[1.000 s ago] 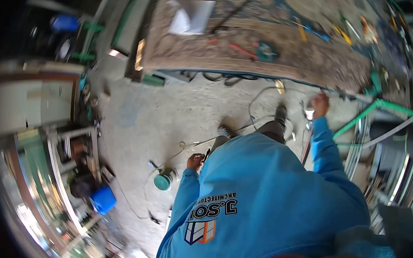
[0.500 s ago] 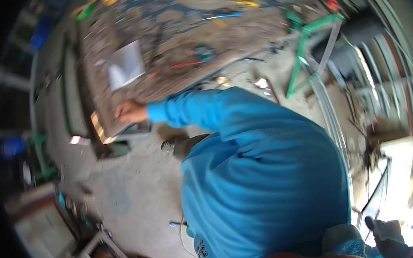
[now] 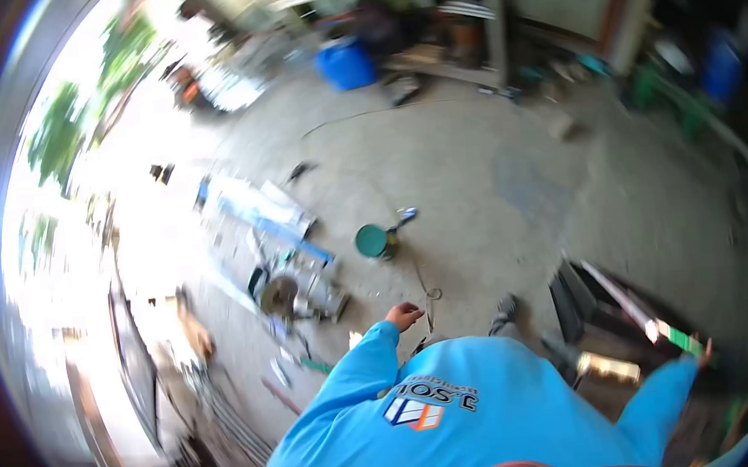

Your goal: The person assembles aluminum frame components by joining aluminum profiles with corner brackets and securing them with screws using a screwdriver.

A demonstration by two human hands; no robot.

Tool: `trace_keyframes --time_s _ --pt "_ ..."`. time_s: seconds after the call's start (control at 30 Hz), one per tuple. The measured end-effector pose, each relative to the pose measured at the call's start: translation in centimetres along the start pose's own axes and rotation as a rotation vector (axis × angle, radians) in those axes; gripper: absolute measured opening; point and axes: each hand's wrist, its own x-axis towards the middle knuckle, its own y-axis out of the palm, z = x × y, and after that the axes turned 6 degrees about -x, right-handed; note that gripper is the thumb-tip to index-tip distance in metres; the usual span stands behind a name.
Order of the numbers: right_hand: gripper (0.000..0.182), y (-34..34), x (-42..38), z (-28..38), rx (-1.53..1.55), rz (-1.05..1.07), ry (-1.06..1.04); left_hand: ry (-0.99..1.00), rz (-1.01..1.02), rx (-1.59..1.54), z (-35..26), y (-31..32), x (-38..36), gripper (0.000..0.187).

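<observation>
My left hand (image 3: 405, 315) is held out in front of my blue sweatshirt (image 3: 468, 428), fingers loosely apart and nothing visible in them. A thin cord (image 3: 421, 274) lies on the floor just beyond it, leading up toward a green-topped can (image 3: 373, 241). At far right, my right hand (image 3: 707, 352) shows only in small part past the sleeve. It is close to the green end (image 3: 683, 340) of a long metal piece beside a dark box-like frame (image 3: 586, 300); its grip is hidden.
A machine with a round disc (image 3: 280, 295) stands among scattered metal parts on the left floor. Long bars (image 3: 231, 420) lie at lower left. A blue container (image 3: 346, 63) stands beside a pale-framed bench (image 3: 495, 35) at the back. One shoe (image 3: 505, 308) shows ahead of me.
My view has swung from the cluttered worktable to the open floor and bright doorway side. My left hand has gone from beside the table's corner to in front of my body.
</observation>
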Motion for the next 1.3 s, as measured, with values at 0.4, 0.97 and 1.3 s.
trace_keyframes --time_s 0.4,0.97,1.3 --pt "0.030 39.8 6.9 9.8 0.149 0.148 0.355 -0.235 -0.117 0.098 3.7 3.1 -2.9 0.053" --pt "0.021 30.6 -35.3 22.9 0.326 1.047 0.322 0.833 0.353 -0.079 -13.6 1.3 -10.7 0.039" --pt "0.044 20.1 -56.7 26.0 0.101 1.254 0.402 0.749 0.586 -0.312 -16.5 7.4 -18.4 0.084"
